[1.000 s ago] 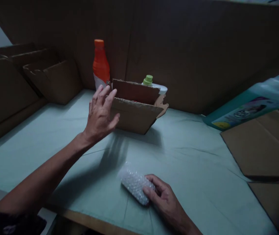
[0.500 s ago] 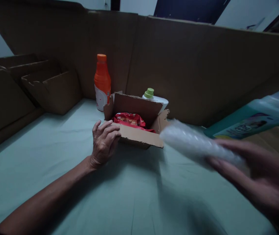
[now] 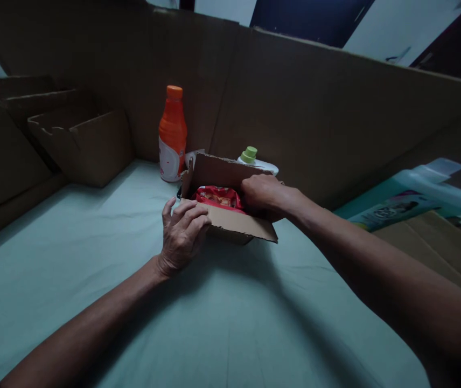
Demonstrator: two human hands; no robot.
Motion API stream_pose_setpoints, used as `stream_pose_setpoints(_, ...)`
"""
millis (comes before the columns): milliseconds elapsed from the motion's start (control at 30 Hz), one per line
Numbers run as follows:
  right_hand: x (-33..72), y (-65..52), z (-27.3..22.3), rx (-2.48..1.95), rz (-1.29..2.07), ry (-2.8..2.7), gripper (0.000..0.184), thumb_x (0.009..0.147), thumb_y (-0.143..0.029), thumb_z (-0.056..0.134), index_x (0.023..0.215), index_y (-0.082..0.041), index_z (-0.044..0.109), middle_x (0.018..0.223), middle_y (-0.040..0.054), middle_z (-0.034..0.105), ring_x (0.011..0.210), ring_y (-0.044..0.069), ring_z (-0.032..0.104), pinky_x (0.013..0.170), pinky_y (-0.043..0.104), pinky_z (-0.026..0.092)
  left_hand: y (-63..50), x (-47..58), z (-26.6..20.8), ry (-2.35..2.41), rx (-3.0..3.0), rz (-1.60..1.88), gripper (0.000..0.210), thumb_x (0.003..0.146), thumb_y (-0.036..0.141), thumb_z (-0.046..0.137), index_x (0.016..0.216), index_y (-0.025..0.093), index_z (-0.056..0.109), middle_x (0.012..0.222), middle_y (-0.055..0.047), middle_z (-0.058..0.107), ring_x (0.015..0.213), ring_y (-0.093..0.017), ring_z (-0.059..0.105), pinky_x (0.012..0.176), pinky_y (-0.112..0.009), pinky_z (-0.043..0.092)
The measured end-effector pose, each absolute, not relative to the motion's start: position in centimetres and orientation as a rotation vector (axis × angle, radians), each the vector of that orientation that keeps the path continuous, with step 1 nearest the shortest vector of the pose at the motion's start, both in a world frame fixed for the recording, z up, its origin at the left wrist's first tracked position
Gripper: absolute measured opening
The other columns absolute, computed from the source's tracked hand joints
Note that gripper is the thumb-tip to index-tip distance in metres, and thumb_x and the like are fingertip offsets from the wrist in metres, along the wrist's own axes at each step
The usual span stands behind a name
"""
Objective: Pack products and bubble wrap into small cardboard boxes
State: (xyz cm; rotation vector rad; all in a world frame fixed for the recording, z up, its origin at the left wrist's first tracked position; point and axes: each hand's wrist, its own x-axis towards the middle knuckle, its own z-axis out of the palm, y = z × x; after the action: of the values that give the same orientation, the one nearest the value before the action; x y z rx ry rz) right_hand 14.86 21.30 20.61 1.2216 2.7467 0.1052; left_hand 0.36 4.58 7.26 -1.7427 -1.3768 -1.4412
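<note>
A small open cardboard box (image 3: 242,222) stands on the cloth in the middle, its front flap folded outward. Inside lies a red packet (image 3: 219,198) with a food picture on it. My left hand (image 3: 184,231) grips the left part of the front flap, fingers bent over its edge. Into the right end of the box reaches my right hand (image 3: 263,191), beside the packet, its fingers curled downward. The box hides the fingertips and whatever they hold. No bubble wrap shows at this moment.
Behind the box stand an orange bottle (image 3: 173,134) and a white bottle with a green cap (image 3: 249,155). Cardboard boxes (image 3: 89,145) line the left. On the right, a teal liquid jug (image 3: 400,199) lies behind more cardboard (image 3: 436,242). A tall cardboard wall (image 3: 315,108) closes the back.
My right hand has moved left and forward into the box; the bubble-wrapped item it held has gone out of sight. My left hand stays at the flap. The view has shifted slightly.
</note>
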Motion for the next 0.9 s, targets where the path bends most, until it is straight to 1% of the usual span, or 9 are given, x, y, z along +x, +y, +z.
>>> stream_pose_setpoints(167, 18.0, 20.6, 20.7, 1.141, 0.192, 2.691, 0.024, 0.081, -0.024, 0.064, 0.103, -0.019, 0.075, 0.093, 0.011, 0.077, 0.078, 0.023, 0.069, 0.059, 0.028, 0.044, 4.5, 0.5, 6.9, -1.384, -1.732, -1.386, 0.019, 0.092, 0.016, 0.062, 0.11, 0.024, 0.063, 0.128, -0.009, 0.069, 0.135, -0.025, 0.053, 0.12, -0.053, 0.028)
stream_pose_setpoints(233, 18.2, 20.1, 20.2, 1.101, 0.214, 2.697, 0.023, 0.085, -0.021, 0.06, 0.103, -0.019, 0.075, 0.093, 0.012, 0.077, 0.078, 0.023, 0.069, 0.059, 0.029, 0.044, 4.5, 0.7, 6.5, -1.385, -1.726, -1.362, 0.025, 0.091, 0.017, 0.062, 0.115, 0.023, 0.063, 0.136, -0.011, 0.064, 0.14, -0.026, 0.048, 0.12, -0.054, 0.029)
stream_pose_setpoints(367, 17.1, 19.8, 18.8, 1.073, 0.209, 2.713, 0.023, 0.086, -0.011, 0.057, 0.095, -0.016, 0.077, 0.089, 0.0141, 0.077, 0.081, 0.027, 0.072, 0.063, 0.032, 0.048, 4.4, 1.0, 6.4, -1.385, -1.736, -1.323, 0.031, 0.089, 0.014, 0.062, 0.119, 0.025, 0.062, 0.131, -0.009, 0.067, 0.139, -0.026, 0.049, 0.121, -0.054, 0.028)
stream_pose_setpoints(433, 17.2, 19.5, 19.1, 1.043, 0.187, 2.768, 0.028, 0.087, -0.01, 0.056, 0.106, -0.017, 0.076, 0.105, 0.0138, 0.077, 0.092, 0.028, 0.072, 0.071, 0.034, 0.051, 4.0, 0.9, 6.7, -1.383, -1.719, -1.318, 0.038, 0.088, 0.014, 0.063, 0.125, 0.025, 0.06, 0.137, -0.01, 0.063, 0.14, -0.027, 0.048, 0.122, -0.054, 0.027)
stream_pose_setpoints(533, 19.9, 17.6, 20.4, 0.997, 0.204, 2.987, 0.035, 0.09, -0.015, 0.059, 0.122, -0.021, 0.071, 0.133, 0.0115, 0.069, 0.113, 0.03, 0.068, 0.087, 0.04, 0.051, 2.8, -0.2, 7.2, -1.416, -1.655, -1.393, 0.06, 0.086, 0.018, 0.067, 0.143, 0.026, 0.047, 0.156, -0.013, 0.045, 0.146, -0.03, 0.041, 0.122, -0.055, 0.028)
stream_pose_setpoints(600, 23.5, 15.4, 20.7, 1.057, 0.265, 3.27, 0.029, 0.092, -0.02, 0.058, 0.118, -0.022, 0.072, 0.129, 0.0101, 0.071, 0.114, 0.031, 0.067, 0.092, 0.044, 0.049, 1.8, -1.3, 7.2, -1.528, -1.614, -1.476, 0.071, 0.086, 0.022, 0.068, 0.151, 0.027, 0.039, 0.161, -0.012, 0.036, 0.149, -0.032, 0.036, 0.122, -0.055, 0.029)
stream_pose_setpoints(667, 27.3, 13.4, 19.7, 1.288, 0.271, 3.513, 0.021, 0.096, -0.025, 0.054, 0.106, -0.022, 0.072, 0.11, 0.0083, 0.077, 0.1, 0.027, 0.071, 0.087, 0.043, 0.05, 0.9, -2.5, 6.7, -1.705, -1.603, -1.547, 0.074, 0.087, 0.026, 0.068, 0.154, 0.028, 0.035, 0.162, -0.012, 0.036, 0.15, -0.033, 0.035, 0.123, -0.056, 0.029)
stream_pose_setpoints(767, 30.2, 12.3, 15.9, 1.668, -0.218, 3.453, 0.022, 0.092, -0.032, 0.058, 0.107, -0.021, 0.07, 0.107, 0.0096, 0.077, 0.094, 0.026, 0.071, 0.07, 0.036, 0.053, 0.7, -3.4, 5.3, -2.045, -1.653, -1.7, 0.079, 0.086, 0.034, 0.069, 0.156, 0.028, 0.033, 0.161, -0.013, 0.038, 0.148, -0.035, 0.037, 0.12, -0.058, 0.033)
stream_pose_setpoints(900, 26.9, 14.6, 10.5, 1.741, -0.985, 3.153, 0.057, 0.074, -0.037, 0.071, 0.126, -0.017, 0.061, 0.123, 0.0148, 0.071, 0.099, 0.028, 0.07, 0.067, 0.034, 0.056, 2.8, -2.5, 4.2, -2.316, -1.692, -2.099, 0.085, 0.082, 0.036, 0.071, 0.156, 0.03, 0.031, 0.163, -0.013, 0.036, 0.151, -0.037, 0.032, 0.12, -0.061, 0.032)
